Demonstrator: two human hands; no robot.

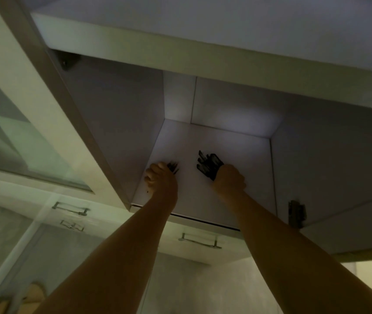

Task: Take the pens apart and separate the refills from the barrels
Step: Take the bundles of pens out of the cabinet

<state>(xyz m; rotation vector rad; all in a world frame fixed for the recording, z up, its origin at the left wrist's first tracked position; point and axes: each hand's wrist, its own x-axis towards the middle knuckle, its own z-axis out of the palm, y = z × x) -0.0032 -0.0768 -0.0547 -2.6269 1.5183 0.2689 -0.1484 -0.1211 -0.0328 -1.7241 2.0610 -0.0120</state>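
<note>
Black barrels (pixel 208 165): a thick dark bundle, fanned out past the fingers of the right hand toward 11 o'clock, over the cabinet shelf; single pieces are too blurred to count
Right hand (pixel 229 181): fingers curled tight round the lower end of that bundle, forearm reaching up from 5 o'clock
Left hand (pixel 161 176): fist closed on a thinner dark bunch, forearm coming up from 7 o'clock
Thin dark bunch (pixel 173 167): slim rods, likely refills, poking out of the left fist toward 1 o'clock; too blurred to be sure what they are
Gap between hands: the two hands are apart, the left at 9 o'clock of the right, both inside the same compartment
Cabinet shelf (pixel 244 159): pale white floor of an open wall cabinet, under both hands, brightest at its back edge
Cabinet back wall (pixel 225 103): white, with a vertical seam, at 12 o'clock of the hands
Upper shelf edge (pixel 180 57): a pale board crossing the view above the compartment
Open door (pixel 28 105): frosted glass in a light frame, swung out at 9 o'clock
Hinge (pixel 296 213): dark metal, on the right side wall at 4 o'clock of the right hand
Drawer handles (pixel 199 240): metal bars on the pale fronts below, at 6 and 8 o'clock
</note>
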